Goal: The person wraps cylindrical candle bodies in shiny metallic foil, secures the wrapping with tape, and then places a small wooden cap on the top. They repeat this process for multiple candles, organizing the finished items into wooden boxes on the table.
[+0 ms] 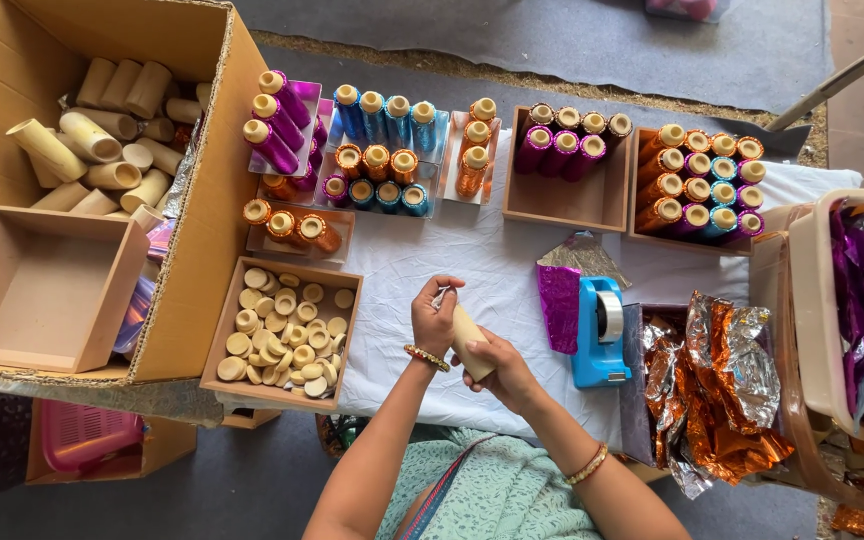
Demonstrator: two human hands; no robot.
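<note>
Tube: plain cardboard tube (pixel 469 341) is sitting between both hands, just above the near edge of the surface, its long axis running from upper left down to lower right.
Right hand: right hand (pixel 505 372) is cupping the tube's lower end, fingers curled shut around it from below and from the right.
Left hand: left hand (pixel 434 318) is pinching at the tube's upper end, fingertips closed on a small pale scrap there; what the scrap is I cannot tell.
Nearer hand: both are touching the tube; the right is carrying most of its length.
Right of the hands: blue tape dispenser (pixel 600 332) is standing just beside the right hand, with a purple foil sheet (pixel 558 306) between them, and crumpled orange and silver foil (pixel 717 385) is lying farther out.
Left of the hands: tray of round caps (pixel 282 333) is resting near the left hand, with a large carton of bare tubes (pixel 102 135) beyond it.
Ahead of the hands: white cloth surface (pixel 422 258) is lying bare directly in front, giving open room, before the trays of foil-wrapped tubes (pixel 382 150) well apart at the far side.
Edge: near rim of the surface is running just under the wrists.
</note>
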